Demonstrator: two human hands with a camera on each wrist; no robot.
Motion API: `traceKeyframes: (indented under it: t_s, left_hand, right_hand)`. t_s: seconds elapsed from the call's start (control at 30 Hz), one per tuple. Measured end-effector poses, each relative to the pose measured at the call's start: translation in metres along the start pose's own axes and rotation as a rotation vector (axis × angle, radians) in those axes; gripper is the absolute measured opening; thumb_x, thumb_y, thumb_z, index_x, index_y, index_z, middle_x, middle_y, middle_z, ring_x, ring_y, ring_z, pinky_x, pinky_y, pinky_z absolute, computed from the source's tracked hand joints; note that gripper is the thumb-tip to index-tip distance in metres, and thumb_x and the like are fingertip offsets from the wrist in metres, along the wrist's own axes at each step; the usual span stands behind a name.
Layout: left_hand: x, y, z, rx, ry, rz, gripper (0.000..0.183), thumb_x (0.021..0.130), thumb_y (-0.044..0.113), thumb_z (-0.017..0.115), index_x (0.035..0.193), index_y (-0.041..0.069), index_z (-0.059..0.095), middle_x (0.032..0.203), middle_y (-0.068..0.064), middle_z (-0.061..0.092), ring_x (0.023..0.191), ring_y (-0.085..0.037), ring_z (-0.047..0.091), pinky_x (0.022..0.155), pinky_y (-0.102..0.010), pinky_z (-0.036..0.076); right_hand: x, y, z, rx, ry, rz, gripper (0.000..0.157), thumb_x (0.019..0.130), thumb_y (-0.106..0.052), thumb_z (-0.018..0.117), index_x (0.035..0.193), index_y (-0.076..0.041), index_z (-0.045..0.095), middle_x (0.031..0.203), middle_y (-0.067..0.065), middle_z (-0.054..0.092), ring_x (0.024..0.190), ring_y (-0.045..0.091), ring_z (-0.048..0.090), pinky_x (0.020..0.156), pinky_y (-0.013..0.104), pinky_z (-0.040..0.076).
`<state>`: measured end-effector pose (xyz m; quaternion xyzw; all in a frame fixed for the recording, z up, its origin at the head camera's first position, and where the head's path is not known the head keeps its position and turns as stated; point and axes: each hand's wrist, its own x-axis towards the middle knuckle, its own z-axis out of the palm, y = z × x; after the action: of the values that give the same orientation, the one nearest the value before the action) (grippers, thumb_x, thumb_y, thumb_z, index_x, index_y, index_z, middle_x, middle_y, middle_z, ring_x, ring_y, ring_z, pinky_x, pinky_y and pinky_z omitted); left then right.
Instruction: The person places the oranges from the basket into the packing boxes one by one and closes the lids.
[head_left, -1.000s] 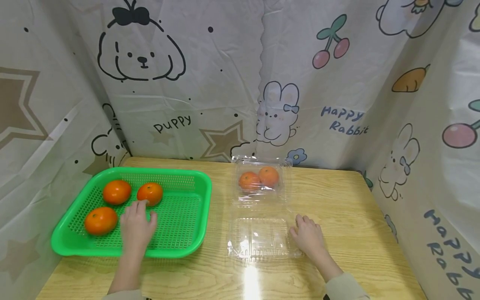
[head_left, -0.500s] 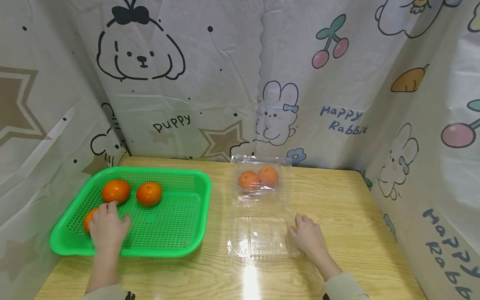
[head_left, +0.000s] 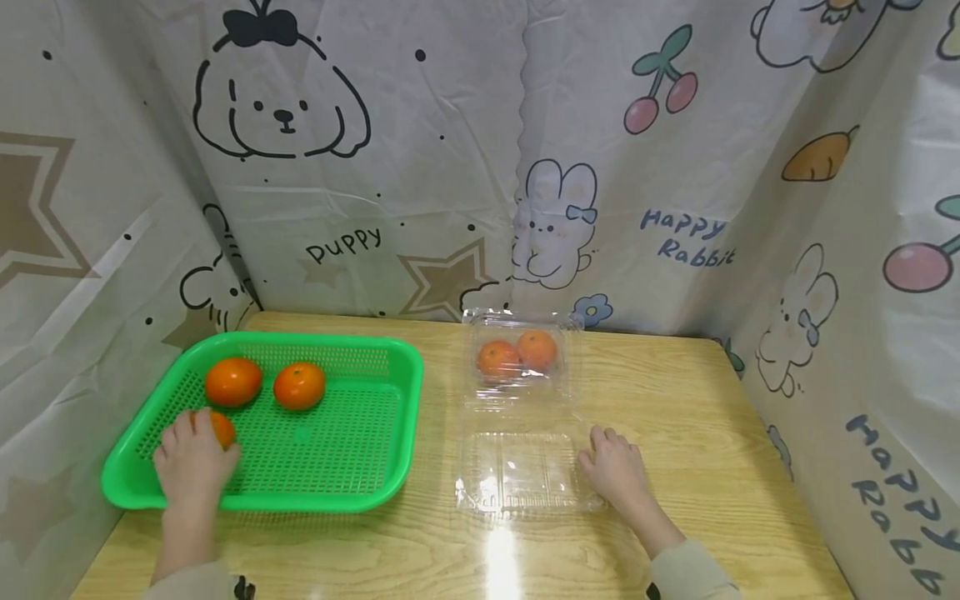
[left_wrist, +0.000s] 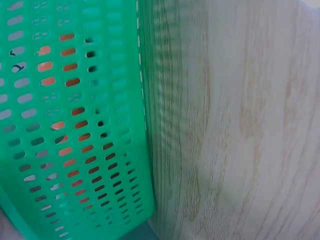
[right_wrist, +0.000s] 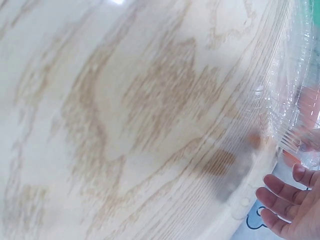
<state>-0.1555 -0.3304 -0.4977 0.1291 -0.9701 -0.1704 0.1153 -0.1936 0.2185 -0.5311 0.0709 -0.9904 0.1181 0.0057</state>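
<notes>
In the head view my left hand (head_left: 193,461) is down in the green basket (head_left: 360,503), its fingers and thumb round the front-left mandarin (head_left: 223,429). Most of that fruit is hidden beneath the hand. Two more mandarins lie behind it, a left one (head_left: 233,382) and a right one (head_left: 299,386). A clear plastic clamshell box (head_left: 517,471) lies unfolded on the table. Its far half contains two mandarins (head_left: 537,350). At the near half's right edge rests my right hand (head_left: 615,468), fingers loosely bent; the right wrist view shows those fingers (right_wrist: 280,192) spread, gripping nothing.
Everything stands on a wooden table (head_left: 390,554). A printed curtain (head_left: 450,167) encloses the back and both sides. The basket's slotted wall (left_wrist: 75,130) fills the left part of the left wrist view.
My left hand has moved left and forward from near the right mandarin onto the front-left one, and now grips it. The right hand has stayed at the clamshell box.
</notes>
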Motion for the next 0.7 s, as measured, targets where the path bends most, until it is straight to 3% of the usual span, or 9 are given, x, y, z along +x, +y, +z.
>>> traceKeyframes:
  t_s: [0.27, 0.7]
  left_hand:
    - [0.007, -0.005, -0.001, -0.014, -0.108, -0.040, 0.075, 0.076, 0.013, 0.061, 0.131, -0.016, 0.019, 0.125, -0.043, 0.017, 0.113, -0.060, 0.016, 0.087, -0.070, 0.018]
    - [0.016, -0.015, -0.002, -0.024, -0.199, -0.079, 0.076, 0.077, 0.014, 0.058, 0.132, -0.016, 0.015, 0.123, -0.045, 0.015, 0.109, -0.061, 0.016, 0.084, -0.069, 0.020]
  right_hand:
    - [-0.001, -0.002, -0.003, 0.006, 0.001, -0.008, 0.020, 0.086, -0.026, 0.056, 0.088, -0.006, 0.052, 0.078, 0.005, 0.052, 0.069, 0.021, 0.049, 0.063, 0.040, 0.044]
    - [-0.001, -0.002, -0.002, 0.012, 0.008, -0.006, 0.020, 0.086, -0.025, 0.057, 0.089, -0.005, 0.053, 0.078, 0.005, 0.052, 0.069, 0.020, 0.049, 0.063, 0.039, 0.044]
